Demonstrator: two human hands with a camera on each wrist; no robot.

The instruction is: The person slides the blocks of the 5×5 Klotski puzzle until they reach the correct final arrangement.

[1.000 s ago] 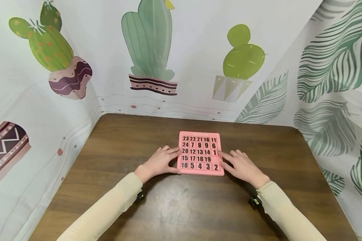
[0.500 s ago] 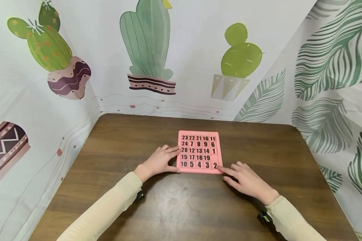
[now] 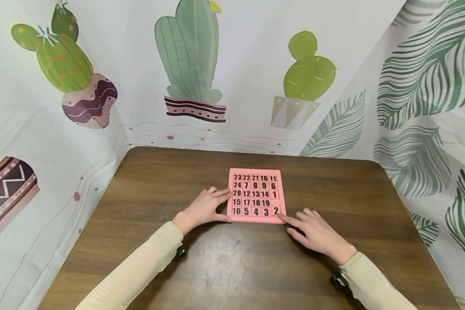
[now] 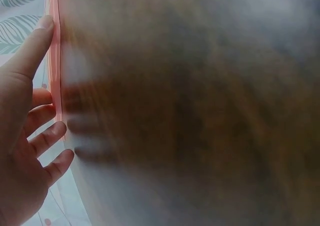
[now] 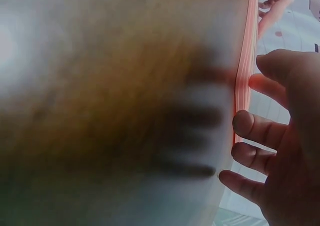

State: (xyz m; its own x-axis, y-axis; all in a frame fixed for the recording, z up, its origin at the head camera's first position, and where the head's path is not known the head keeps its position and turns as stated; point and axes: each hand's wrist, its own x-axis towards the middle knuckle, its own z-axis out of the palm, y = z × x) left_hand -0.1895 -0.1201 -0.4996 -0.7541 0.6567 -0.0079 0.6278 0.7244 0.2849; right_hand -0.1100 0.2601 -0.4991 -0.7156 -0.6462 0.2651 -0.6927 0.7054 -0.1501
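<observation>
A pink number slide puzzle (image 3: 254,218) lies flat on the brown table in the head view, its black-numbered tiles in rows. The gap is in the right column, between the 1 tile (image 3: 274,194) and the 2 tile (image 3: 276,210). My left hand (image 3: 203,207) rests against the left edge, thumb at the near corner and forefinger higher up. On the other side, the extended forefinger of my right hand (image 3: 314,230) touches the 2 tile near the lower right corner. Both wrist views show the puzzle's thin pink edge beside the fingertips.
The wooden table (image 3: 224,267) reaches back to a white cloth (image 3: 252,64) printed with cacti and leaves. A small black device (image 3: 339,280) sits at the right wrist, below a cream sleeve (image 3: 372,280).
My right hand has moved down the puzzle's right side, its forefinger going from beside the 1 tile to the 2 tile. The 2 tile has slid slightly upward. The left hand has stayed put.
</observation>
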